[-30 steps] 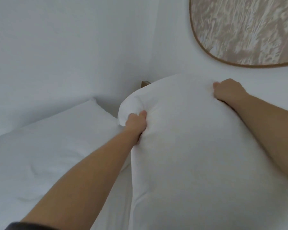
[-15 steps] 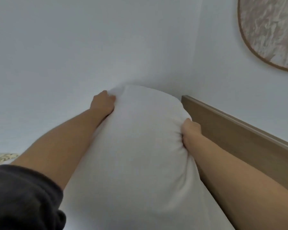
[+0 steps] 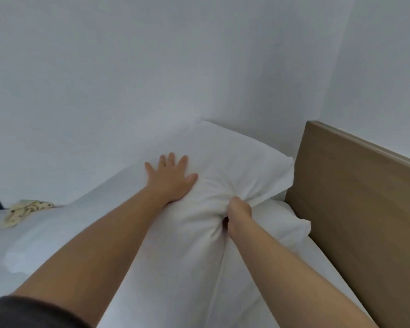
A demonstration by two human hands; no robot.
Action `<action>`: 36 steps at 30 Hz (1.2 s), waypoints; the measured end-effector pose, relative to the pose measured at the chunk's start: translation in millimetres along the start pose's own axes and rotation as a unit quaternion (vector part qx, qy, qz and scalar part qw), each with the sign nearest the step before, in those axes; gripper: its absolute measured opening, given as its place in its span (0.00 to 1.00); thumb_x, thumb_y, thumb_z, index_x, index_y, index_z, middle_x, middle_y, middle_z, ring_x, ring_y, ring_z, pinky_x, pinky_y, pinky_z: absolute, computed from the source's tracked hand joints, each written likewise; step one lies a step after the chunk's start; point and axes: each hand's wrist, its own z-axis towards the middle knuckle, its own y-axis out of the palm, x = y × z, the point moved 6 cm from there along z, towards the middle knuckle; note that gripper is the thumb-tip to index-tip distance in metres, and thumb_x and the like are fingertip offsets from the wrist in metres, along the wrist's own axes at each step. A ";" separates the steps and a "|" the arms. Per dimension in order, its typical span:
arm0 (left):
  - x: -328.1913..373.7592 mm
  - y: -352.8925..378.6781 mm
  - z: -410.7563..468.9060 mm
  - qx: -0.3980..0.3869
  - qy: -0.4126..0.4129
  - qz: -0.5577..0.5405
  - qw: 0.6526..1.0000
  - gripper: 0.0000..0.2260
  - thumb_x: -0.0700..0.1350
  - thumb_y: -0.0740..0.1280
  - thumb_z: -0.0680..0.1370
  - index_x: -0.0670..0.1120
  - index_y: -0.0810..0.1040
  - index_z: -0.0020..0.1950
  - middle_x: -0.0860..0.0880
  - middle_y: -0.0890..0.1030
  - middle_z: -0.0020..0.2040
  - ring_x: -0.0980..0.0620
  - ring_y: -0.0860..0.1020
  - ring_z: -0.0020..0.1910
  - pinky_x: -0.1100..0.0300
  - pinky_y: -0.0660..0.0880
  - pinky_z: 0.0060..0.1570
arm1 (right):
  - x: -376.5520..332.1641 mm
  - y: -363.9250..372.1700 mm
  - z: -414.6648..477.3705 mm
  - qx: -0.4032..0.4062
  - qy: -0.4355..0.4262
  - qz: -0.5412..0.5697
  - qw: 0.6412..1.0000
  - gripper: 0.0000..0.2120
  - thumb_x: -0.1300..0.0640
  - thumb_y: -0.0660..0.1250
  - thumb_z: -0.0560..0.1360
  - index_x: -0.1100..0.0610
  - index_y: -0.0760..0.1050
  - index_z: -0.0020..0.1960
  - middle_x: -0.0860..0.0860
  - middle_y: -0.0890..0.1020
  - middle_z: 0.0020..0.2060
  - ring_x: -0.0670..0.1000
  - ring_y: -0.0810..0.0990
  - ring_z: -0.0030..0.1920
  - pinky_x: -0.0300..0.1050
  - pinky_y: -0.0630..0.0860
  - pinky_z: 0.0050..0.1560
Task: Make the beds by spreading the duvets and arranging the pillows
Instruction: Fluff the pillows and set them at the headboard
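1. The plump white fabric pillow (image 3: 234, 152) now lies at the head of the bed, its far end in the wall corner, just beside the light-brown wooden headboard (image 3: 353, 197). Half a second ago we held it up off the bed by its two sides.
2. Our left hand (image 3: 169, 181) has let go and lies flat on the pillow's top, fingers spread, pressing it down.
3. Our right hand (image 3: 238, 216) keeps a clenched fistful of the pillowcase at the near right edge, where the cloth bunches into folds.
4. A second white bulge shows beneath the pillow by the headboard; we cannot tell whether it is another pillow.
5. The white sheeted mattress (image 3: 81, 228) runs leftward, with a crumpled pale-yellow patterned cloth (image 3: 25, 210) lying on it.
6. We judge this pillow placed, with only squaring and smoothing left; no duvet is in view.
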 end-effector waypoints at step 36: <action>-70.5 37.7 -240.9 0.232 0.151 0.049 0.960 0.16 0.51 0.60 0.68 0.44 0.76 0.50 0.47 0.74 0.44 0.44 0.74 0.39 0.55 0.69 0.34 | 101.2 -22.8 -78.5 -0.106 0.008 -0.126 0.986 0.23 0.44 0.63 0.76 0.54 0.68 0.66 0.55 0.78 0.55 0.57 0.78 0.48 0.48 0.77 0.38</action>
